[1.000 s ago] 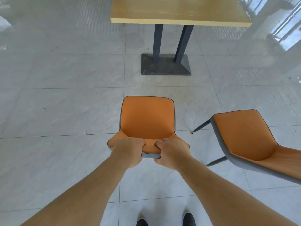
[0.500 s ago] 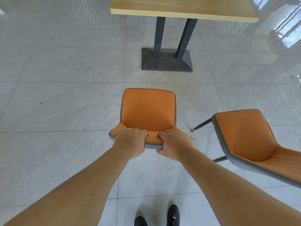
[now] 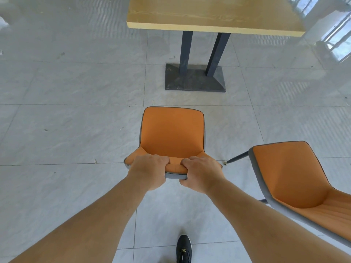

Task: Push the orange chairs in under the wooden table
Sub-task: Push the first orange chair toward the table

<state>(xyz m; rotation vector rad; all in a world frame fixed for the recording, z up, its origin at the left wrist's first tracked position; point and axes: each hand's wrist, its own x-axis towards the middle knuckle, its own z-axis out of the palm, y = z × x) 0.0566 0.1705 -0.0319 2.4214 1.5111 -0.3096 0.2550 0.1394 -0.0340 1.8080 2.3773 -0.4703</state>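
Your left hand (image 3: pixel 147 172) and right hand (image 3: pixel 202 174) each keep a clenched grip on the chair (image 3: pixel 172 133) backrest; the chair stands short of the bench (image 3: pixel 214 14). A second chair (image 3: pixel 296 179) stands right.

- The gripped orange chair (image 3: pixel 171 134) is now seen nearer the wooden worktop (image 3: pixel 214 15) than a second ago, with less tiled floor (image 3: pixel 76 130) left before the dark pedestal base (image 3: pixel 195 80).
- More of the worktop is taken in at the top of the view.
- The second orange chair (image 3: pixel 296 179) is left further back on the right.
- Only one black shoe (image 3: pixel 183 248) is now shown, stepped forward, where two were seen.
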